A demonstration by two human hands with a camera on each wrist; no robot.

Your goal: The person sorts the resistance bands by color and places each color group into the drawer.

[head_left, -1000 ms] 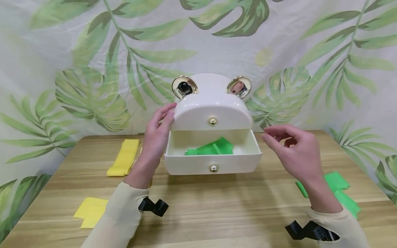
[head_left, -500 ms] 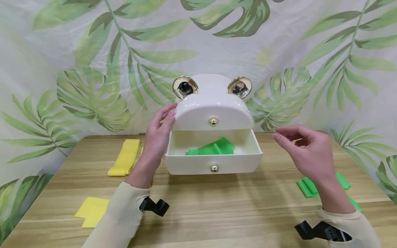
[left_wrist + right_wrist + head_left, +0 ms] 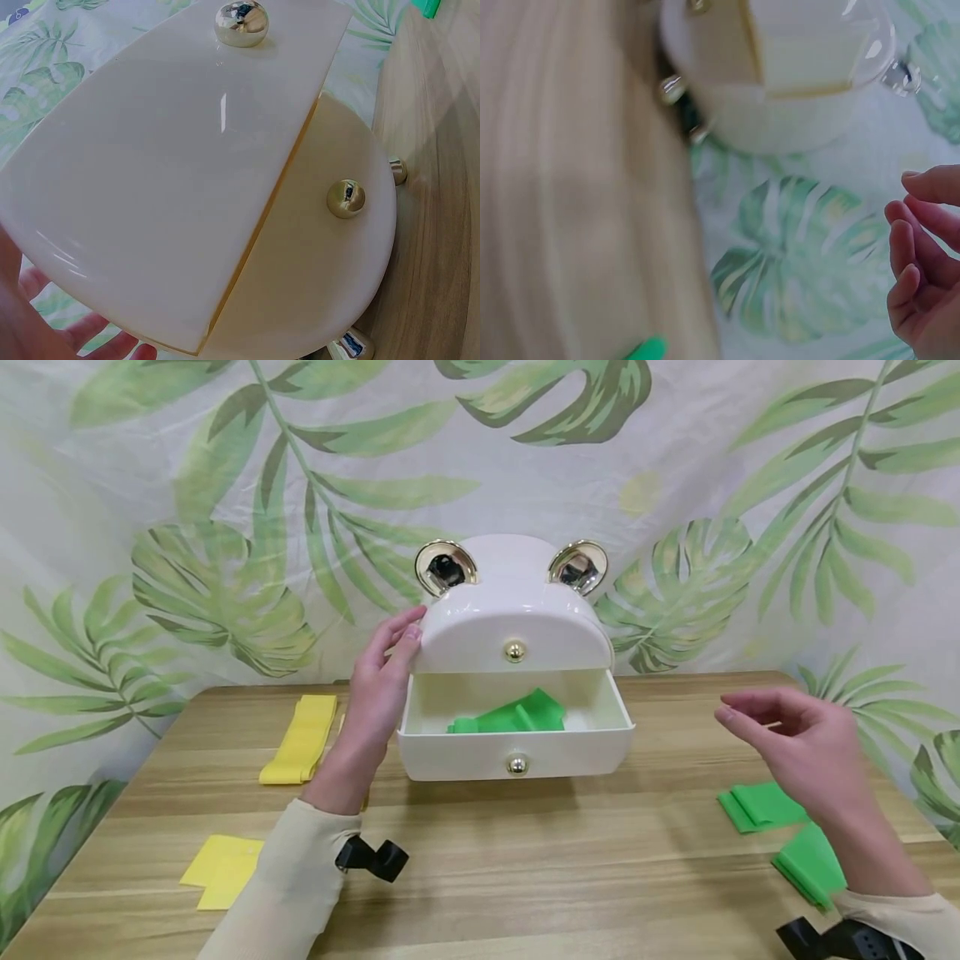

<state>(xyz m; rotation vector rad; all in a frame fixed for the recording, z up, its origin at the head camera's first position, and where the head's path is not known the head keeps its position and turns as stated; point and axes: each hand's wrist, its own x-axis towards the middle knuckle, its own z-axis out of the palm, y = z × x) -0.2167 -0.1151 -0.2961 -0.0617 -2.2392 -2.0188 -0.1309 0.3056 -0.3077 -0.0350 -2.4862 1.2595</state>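
Observation:
A white frog-shaped box (image 3: 517,602) with gold-rimmed eyes stands at mid-table in the head view. Its lower drawer (image 3: 450,756) is pulled out toward me, and a folded green strip (image 3: 517,714) lies in it. My left hand (image 3: 381,681) touches the box's left side, thumb near the front edge. In the left wrist view its fingertips (image 3: 112,345) show at the box's rim, below the white front (image 3: 172,172). My right hand (image 3: 806,739) hovers at the right, loosely curled, with nothing seen in it; the right wrist view shows its fingers (image 3: 922,247) bent.
Folded green strips (image 3: 772,806) lie on the wooden table (image 3: 540,868) at the right, below my right hand. A folded yellow strip (image 3: 300,739) and flat yellow pieces (image 3: 225,868) lie at the left. A leaf-patterned cloth (image 3: 517,485) hangs behind the table.
My right hand has moved away from the box to the right and slightly down, uncovering more of the green strips. My left hand and the drawer have stayed in place.

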